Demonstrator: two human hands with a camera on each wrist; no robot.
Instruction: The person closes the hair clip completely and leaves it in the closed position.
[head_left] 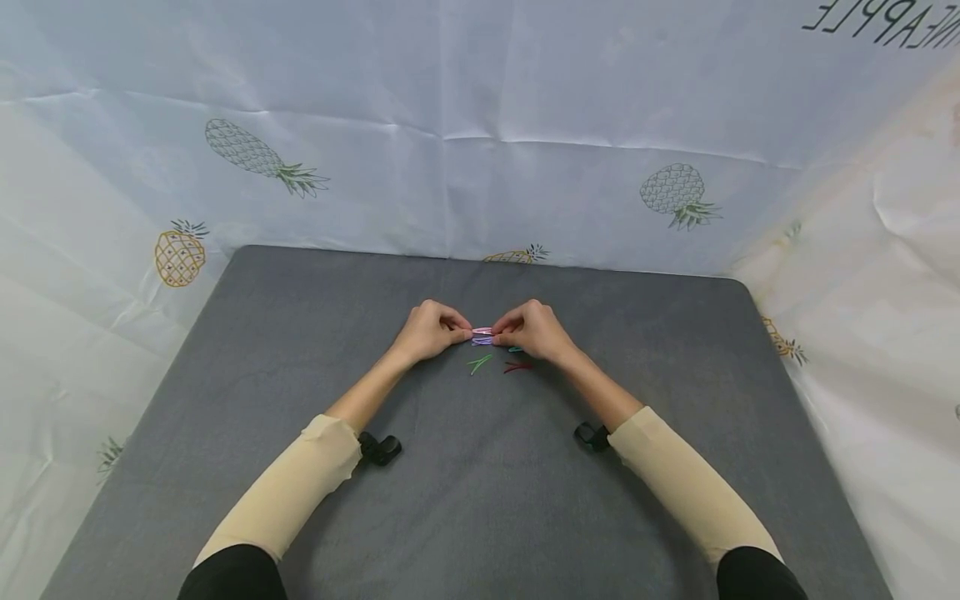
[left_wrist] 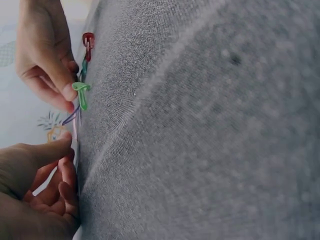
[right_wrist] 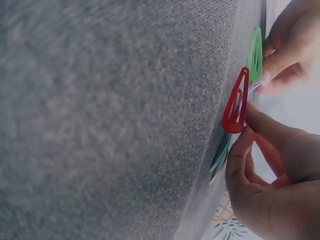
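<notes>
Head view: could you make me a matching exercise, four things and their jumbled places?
Things
1. pink, slim hair clip
2. green, V-shaped hair clip
3. dark red, forked hair clip
4. white, pineapple-print fabric

Places
A. beyond the gray, cloth-covered table
B. lower right among the clips
C. between left hand and right hand
D. lower left among the clips

Pairs: 1-C; 2-D; 3-B; 4-A

We read one piece of lettering, the thin, dark, slanted capitals "NEAPPLE" [head_left: 885, 23], which run reversed and are cut off at the view's edge. We see them on the pale, pineapple-printed fabric sheet [head_left: 525, 67], high above the far right corner of the grey, cloth-covered table [head_left: 480, 500].
</notes>
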